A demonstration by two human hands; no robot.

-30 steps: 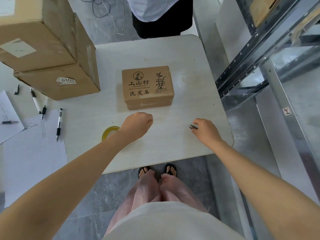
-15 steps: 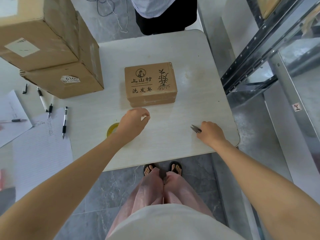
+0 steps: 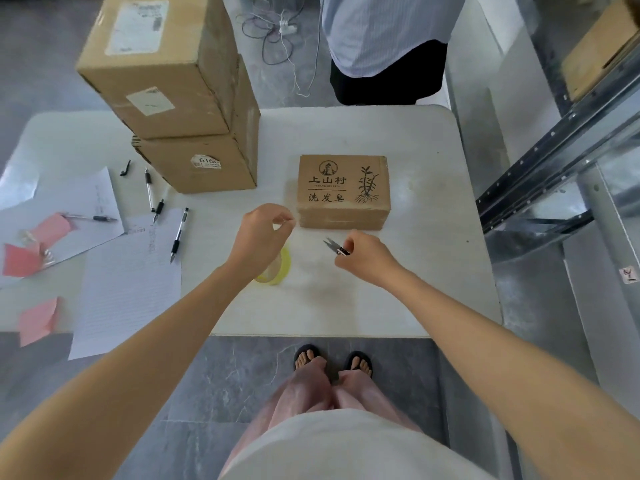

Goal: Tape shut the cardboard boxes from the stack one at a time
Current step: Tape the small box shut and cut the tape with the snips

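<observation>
Both hands are held over the table [image 3: 433,202], near each other but not touching. A pair of small snips [image 3: 333,245] is gripped in the right hand [image 3: 369,259], the blades pointing away to the left. The left hand [image 3: 259,235] is curled above the tape roll [image 3: 278,270], thumb and forefinger closed as in a pinch; whether a clear strip is held between them cannot be told. The small printed box [image 3: 343,188] lies flat just beyond the hands, and no tape can be made out on it. This box is judged as only begun, and the stack of two boxes [image 3: 187,126] at the left is judged as not yet done.
</observation>
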